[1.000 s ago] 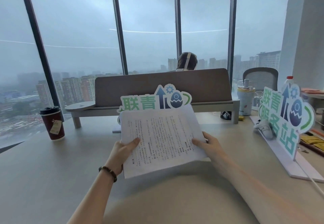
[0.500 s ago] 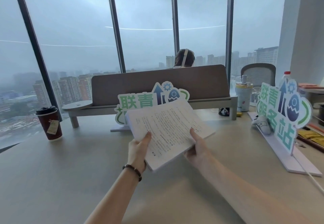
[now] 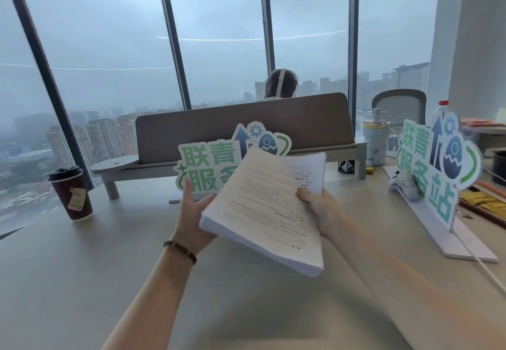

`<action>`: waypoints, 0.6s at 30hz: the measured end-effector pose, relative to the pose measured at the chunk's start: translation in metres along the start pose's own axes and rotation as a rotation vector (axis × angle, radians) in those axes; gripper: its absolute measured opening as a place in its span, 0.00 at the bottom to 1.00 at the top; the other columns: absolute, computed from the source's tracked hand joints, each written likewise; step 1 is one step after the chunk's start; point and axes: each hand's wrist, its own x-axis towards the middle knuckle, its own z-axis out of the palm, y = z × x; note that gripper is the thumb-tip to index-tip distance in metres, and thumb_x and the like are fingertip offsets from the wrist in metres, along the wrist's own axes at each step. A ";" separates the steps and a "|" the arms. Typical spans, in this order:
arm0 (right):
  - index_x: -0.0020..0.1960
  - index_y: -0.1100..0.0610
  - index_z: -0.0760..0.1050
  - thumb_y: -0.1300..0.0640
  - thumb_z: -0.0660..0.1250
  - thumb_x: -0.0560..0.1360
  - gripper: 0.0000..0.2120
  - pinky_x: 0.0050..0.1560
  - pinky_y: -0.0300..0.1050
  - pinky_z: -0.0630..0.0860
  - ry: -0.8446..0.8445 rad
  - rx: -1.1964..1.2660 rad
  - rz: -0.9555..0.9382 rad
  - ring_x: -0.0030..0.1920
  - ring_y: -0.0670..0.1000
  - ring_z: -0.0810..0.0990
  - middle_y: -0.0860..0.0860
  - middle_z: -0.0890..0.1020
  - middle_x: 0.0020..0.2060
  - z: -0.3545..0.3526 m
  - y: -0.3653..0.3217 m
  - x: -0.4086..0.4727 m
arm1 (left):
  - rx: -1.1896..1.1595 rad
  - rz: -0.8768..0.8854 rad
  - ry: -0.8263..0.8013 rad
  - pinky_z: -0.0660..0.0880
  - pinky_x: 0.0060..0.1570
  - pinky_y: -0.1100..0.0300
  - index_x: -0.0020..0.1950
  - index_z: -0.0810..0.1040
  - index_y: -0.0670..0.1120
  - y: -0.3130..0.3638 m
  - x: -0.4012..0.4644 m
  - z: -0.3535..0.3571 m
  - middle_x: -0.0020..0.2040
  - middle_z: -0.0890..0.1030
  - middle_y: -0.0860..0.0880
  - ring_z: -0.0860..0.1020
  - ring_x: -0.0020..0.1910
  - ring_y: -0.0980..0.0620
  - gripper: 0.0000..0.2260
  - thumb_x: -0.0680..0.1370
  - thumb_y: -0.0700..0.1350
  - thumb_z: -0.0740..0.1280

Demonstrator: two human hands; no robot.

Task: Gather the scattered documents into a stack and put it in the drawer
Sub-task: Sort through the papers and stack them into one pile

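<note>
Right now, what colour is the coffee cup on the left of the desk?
The coffee cup is dark red with a black lid and a pale tag, seen in the head view.

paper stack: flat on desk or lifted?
Lifted, tilted: thick white printed paper stack held above the desk between left hand and right hand.
</note>
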 end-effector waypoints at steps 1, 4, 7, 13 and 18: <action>0.61 0.57 0.76 0.63 0.68 0.78 0.12 0.42 0.55 0.83 -0.044 -0.057 -0.024 0.45 0.59 0.86 0.56 0.87 0.47 0.000 -0.005 -0.002 | 0.077 -0.044 -0.026 0.82 0.45 0.47 0.59 0.84 0.47 0.004 0.000 0.003 0.54 0.83 0.42 0.83 0.51 0.41 0.33 0.77 0.70 0.52; 0.60 0.53 0.75 0.59 0.71 0.77 0.13 0.43 0.55 0.83 -0.116 -0.213 -0.125 0.45 0.56 0.87 0.52 0.87 0.47 0.007 -0.017 -0.007 | 0.347 -0.147 -0.041 0.82 0.43 0.48 0.62 0.79 0.45 0.011 0.003 0.013 0.52 0.85 0.42 0.84 0.49 0.41 0.17 0.80 0.53 0.62; 0.60 0.50 0.74 0.56 0.70 0.77 0.12 0.48 0.58 0.83 -0.094 -0.309 -0.287 0.47 0.53 0.86 0.50 0.86 0.50 0.016 -0.026 -0.010 | 0.538 -0.127 -0.004 0.81 0.52 0.42 0.69 0.74 0.43 0.010 0.010 0.008 0.61 0.82 0.40 0.82 0.58 0.38 0.17 0.80 0.44 0.65; 0.63 0.48 0.71 0.54 0.64 0.81 0.12 0.39 0.31 0.78 -0.088 -0.548 -0.773 0.47 0.39 0.83 0.39 0.82 0.51 0.028 -0.030 -0.026 | 0.732 0.314 0.116 0.81 0.53 0.44 0.61 0.78 0.44 -0.009 0.011 0.013 0.56 0.85 0.45 0.84 0.54 0.44 0.09 0.82 0.40 0.64; 0.64 0.47 0.70 0.50 0.72 0.76 0.20 0.46 0.48 0.83 -0.204 -0.248 -0.535 0.51 0.48 0.85 0.45 0.85 0.52 0.023 -0.004 -0.027 | 0.616 0.361 0.203 0.81 0.51 0.44 0.59 0.80 0.43 -0.033 0.006 -0.001 0.55 0.85 0.43 0.83 0.54 0.41 0.09 0.80 0.41 0.66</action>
